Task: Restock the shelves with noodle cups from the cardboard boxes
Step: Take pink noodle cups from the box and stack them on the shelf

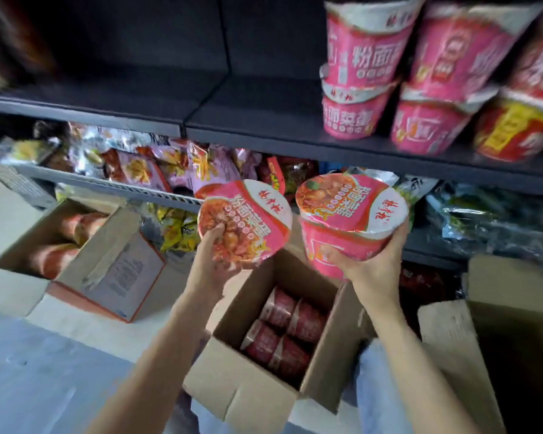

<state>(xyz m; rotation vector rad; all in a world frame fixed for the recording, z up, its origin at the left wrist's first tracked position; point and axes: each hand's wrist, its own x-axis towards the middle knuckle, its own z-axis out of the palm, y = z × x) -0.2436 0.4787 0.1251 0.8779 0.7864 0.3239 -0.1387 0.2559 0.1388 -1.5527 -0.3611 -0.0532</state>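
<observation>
Head view: my left hand (212,260) grips a tilted pink noodle cup (248,222), my right hand (369,263) grips an upright second cup (350,220), both above the open cardboard box (242,393), below the dark shelf (264,120).

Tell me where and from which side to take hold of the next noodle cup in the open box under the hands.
Take a cup in the open box by its lid rim, coming straight down from above. The cups there sit packed side by side with the lids facing up, so the walls are shut in and only the tops are free.
</observation>
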